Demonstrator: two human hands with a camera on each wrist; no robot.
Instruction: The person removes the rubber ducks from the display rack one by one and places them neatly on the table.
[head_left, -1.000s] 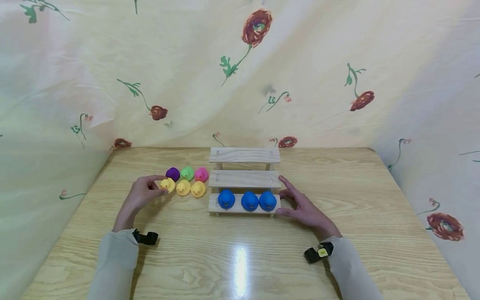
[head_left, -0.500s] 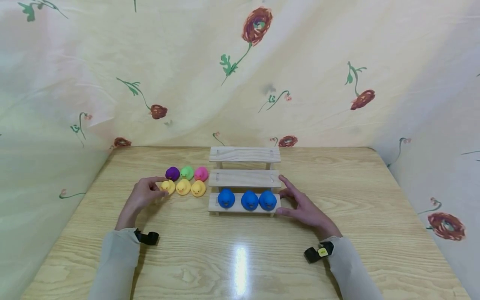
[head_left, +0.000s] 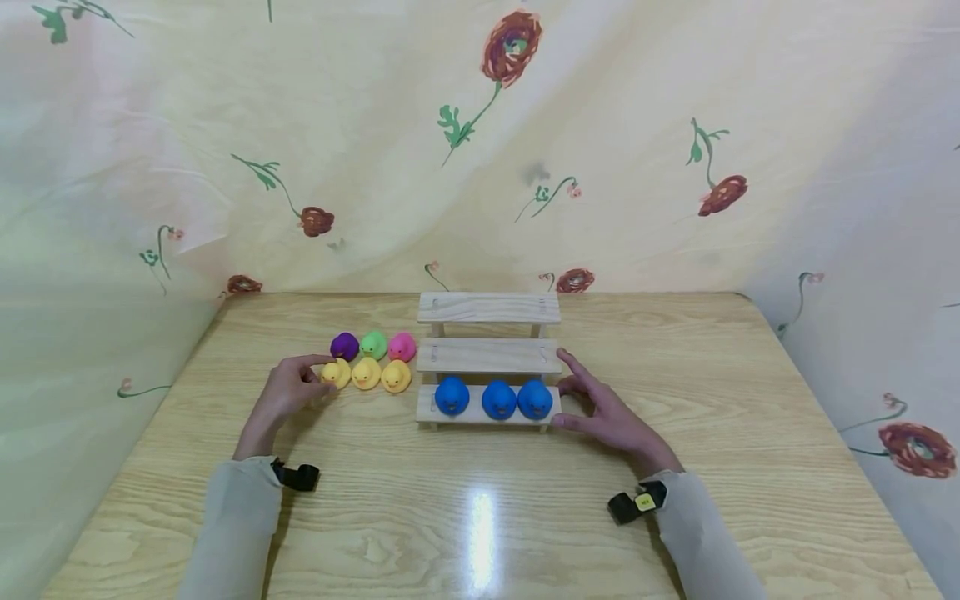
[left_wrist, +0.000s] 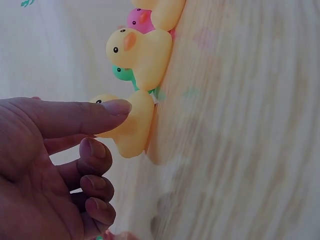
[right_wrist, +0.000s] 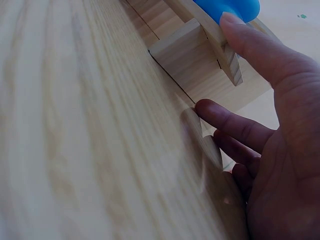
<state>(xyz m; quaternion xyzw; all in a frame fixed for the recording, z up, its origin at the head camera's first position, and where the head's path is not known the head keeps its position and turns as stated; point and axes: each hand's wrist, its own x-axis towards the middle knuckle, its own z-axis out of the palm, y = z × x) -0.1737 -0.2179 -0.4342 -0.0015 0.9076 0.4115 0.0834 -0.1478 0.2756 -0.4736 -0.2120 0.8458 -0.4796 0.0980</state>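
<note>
Head view: the left hand (head_left: 288, 387) has its thumb and index finger nearly closed, pinching the leftmost yellow rubber duck (head_left: 337, 373) across its sides; the left wrist view shows the other fingers curled below the pinch, clear of the duck. The duck appears to rest on the wood-grain table (head_left: 375, 500) at the fingertips.

Immediately right of the pinch sit the middle yellow rubber duck (head_left: 366, 374) and the rightmost yellow rubber duck (head_left: 396, 377). Beyond the fingertips is the purple rubber duck (head_left: 343, 347); ahead and to the right are the green rubber duck (head_left: 372, 345) and pink rubber duck (head_left: 402, 347).

CAUTION: Spacing here is tight. A sideways sweep of the left hand could probably knock the middle duck; a forward push could displace the purple one. The grip is by fingertips only, so the rounded body could slip or rotate.

The right hand (head_left: 611, 417) is spread wide and grasps nothing, its thumb against the right end of the lowest tier of the three-tier wooden stand (head_left: 487, 357). The rightmost blue rubber duck (head_left: 536, 400) sits just beside that thumb; contact cannot be confirmed. An inward thumb press might shift the stand or tip this duck.
</note>
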